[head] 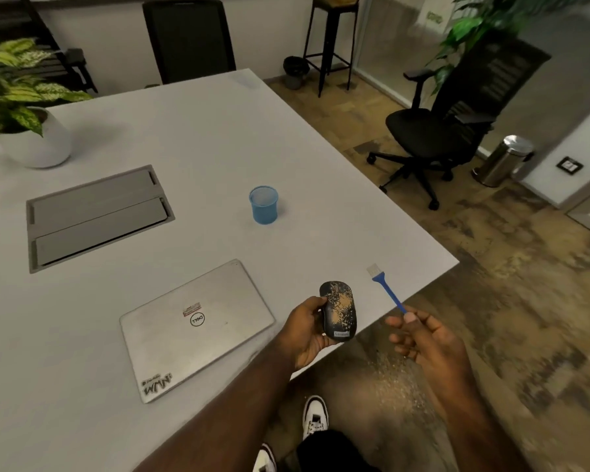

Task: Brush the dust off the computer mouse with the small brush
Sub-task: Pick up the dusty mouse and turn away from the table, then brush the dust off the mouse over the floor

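A black computer mouse (338,310), speckled with tan dust on its top, is held up over the table's front edge by my left hand (306,330), fingers wrapped round its left side. My right hand (426,342) pinches the end of a small blue brush (387,290) with pale bristles pointing up and away. The bristles hang right of the mouse, a short gap apart, not touching it.
A closed silver laptop (195,328) lies left of the mouse. A blue mesh cup (263,205) stands mid-table, a grey cable hatch (97,216) and a potted plant (31,137) further left. Tan dust lies on the floor (389,373) below. An office chair (440,131) stands right.
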### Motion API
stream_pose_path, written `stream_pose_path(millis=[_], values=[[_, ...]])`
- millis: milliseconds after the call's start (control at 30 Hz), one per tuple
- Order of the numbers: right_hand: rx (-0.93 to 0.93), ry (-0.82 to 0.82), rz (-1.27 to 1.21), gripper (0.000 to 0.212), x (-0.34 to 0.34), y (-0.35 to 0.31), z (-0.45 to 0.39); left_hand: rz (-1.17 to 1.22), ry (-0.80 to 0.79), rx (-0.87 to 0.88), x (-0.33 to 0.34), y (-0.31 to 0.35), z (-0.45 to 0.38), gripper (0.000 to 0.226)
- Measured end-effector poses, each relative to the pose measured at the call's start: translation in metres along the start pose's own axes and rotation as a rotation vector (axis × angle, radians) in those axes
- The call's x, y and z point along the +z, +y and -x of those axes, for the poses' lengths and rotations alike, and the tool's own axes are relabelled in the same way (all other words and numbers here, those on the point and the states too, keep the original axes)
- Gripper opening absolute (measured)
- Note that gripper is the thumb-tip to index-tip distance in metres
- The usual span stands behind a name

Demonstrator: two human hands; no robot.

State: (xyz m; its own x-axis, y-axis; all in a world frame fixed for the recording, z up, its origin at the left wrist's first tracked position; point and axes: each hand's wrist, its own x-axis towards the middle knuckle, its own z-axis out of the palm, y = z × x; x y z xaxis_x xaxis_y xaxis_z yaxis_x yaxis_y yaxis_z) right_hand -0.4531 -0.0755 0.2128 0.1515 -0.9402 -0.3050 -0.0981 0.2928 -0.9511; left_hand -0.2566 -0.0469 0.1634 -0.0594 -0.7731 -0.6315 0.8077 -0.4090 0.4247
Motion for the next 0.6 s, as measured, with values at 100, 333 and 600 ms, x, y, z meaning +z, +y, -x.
stream_pose_path(millis=[100, 333, 600], values=[[0.009, 0.000, -0.015, 0.013, -0.015, 0.006, 0.018, 0.028, -0.078, -0.040, 0.014, -0.014, 0.008, 0.050], [-0.050, 0.042, 0.022, 0.016, -0.063, 0.007, 0.037, 0.056, -0.159, -0.131, 0.054, -0.052, -0.007, 0.064], [-0.175, 0.154, 0.300, 0.022, -0.134, 0.006, 0.044, 0.070, -0.051, -0.155, 0.115, -0.100, -0.040, 0.063]])
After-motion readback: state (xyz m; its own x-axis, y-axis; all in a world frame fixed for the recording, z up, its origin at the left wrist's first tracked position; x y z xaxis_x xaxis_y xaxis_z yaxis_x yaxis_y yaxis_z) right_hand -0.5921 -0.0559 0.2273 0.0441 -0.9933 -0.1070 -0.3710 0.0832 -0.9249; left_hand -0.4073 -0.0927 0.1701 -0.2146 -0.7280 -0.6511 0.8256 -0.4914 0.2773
